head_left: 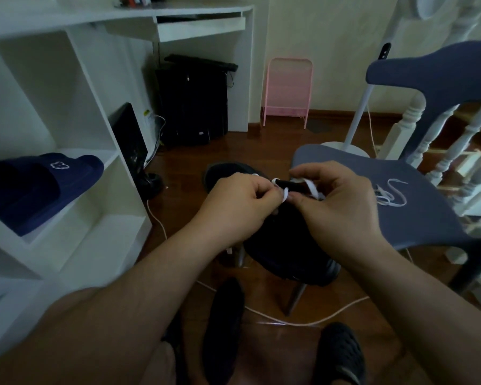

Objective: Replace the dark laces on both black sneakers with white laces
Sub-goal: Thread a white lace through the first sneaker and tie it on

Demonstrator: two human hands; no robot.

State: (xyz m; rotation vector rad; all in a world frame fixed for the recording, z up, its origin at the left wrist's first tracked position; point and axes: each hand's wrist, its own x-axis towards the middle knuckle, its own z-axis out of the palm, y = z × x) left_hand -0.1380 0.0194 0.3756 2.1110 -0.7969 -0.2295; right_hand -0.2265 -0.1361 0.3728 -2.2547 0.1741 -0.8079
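Broadly, we work over the blue chair, whose seat carries a loose white lace to our right. One black sneaker sits at the seat's front edge under our hands; a second black sneaker lies on the floor just beyond. Our left hand and right hand both pinch the white lace being threaded at the eyelets. We judge it light, soft and floppy, so holding near its stiff tip should steer it best.
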